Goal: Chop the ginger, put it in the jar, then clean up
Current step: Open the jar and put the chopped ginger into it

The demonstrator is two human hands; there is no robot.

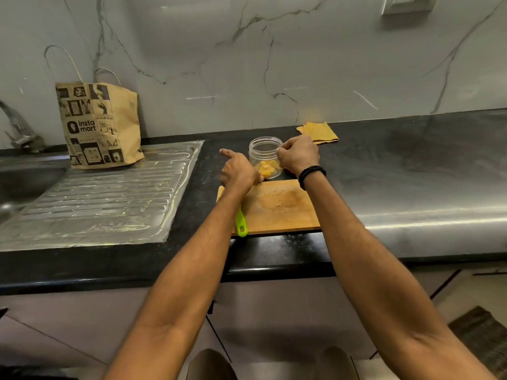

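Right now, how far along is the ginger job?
Done: chopped ginger pieces lie in the open jar; the visible cutting board shows residue, no pieces. In hand: both hands are at the jar, right hand at its rim, left hand beside it. Left: cleanup. The green-handled knife lies on the board, and the yellow cloth sits behind the jar.

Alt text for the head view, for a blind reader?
The left hand and right hand flank an open clear jar of yellow ginger pieces, beyond a wooden cutting board bearing a green-handled knife. A paper bag stands left.
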